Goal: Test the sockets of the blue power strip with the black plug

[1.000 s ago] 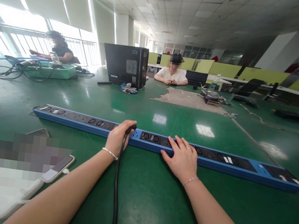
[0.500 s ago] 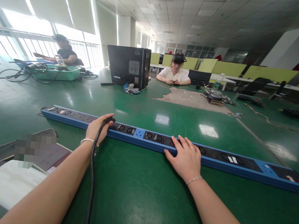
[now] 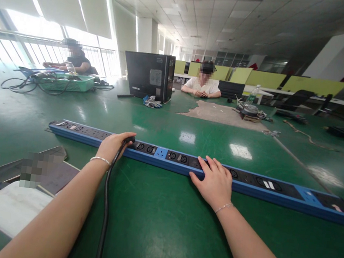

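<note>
A long blue and black power strip (image 3: 168,159) lies across the green table (image 3: 159,224). Closed round the black plug (image 3: 130,139) of a thick cable, my left hand (image 3: 112,148) is at the strip, left of its middle. The black cable (image 3: 104,213) hangs from there toward the near edge of the view. Whether the plug sits in a socket cannot be made out, as my fingers hide its front. My right hand (image 3: 215,180) rests on the strip right of the middle, fingers spread over its top and holding nothing.
A black computer case (image 3: 144,74) and gloves (image 3: 152,102) stand beyond the strip. Farther left is a green basket (image 3: 67,82) with cables. Papers and a dark-framed item (image 3: 12,209) lie near left. Two people sit across the table; a bottle (image 3: 253,95) stands back right.
My left hand and the plug have shifted very slightly, with the wrist turned a little. The right hand stays in place on the strip.
</note>
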The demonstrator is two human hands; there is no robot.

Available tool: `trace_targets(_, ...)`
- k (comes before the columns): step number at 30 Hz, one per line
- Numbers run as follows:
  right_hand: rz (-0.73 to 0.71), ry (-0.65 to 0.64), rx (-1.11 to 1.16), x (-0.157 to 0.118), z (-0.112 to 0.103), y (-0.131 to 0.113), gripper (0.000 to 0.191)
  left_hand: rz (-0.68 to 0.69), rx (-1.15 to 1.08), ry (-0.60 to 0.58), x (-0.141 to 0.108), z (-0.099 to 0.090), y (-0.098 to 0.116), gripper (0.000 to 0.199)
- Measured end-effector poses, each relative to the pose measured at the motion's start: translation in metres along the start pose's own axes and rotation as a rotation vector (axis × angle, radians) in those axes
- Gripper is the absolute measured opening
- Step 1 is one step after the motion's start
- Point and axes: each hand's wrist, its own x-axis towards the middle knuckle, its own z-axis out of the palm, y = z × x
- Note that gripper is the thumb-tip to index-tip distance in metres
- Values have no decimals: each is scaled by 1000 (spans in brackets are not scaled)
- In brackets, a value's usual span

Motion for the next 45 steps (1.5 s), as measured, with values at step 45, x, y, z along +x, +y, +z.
trace_targets(45, 2, 0, -4, 0, 1, 1, 50, 31, 73, -619, 36, -44, 4, 54)
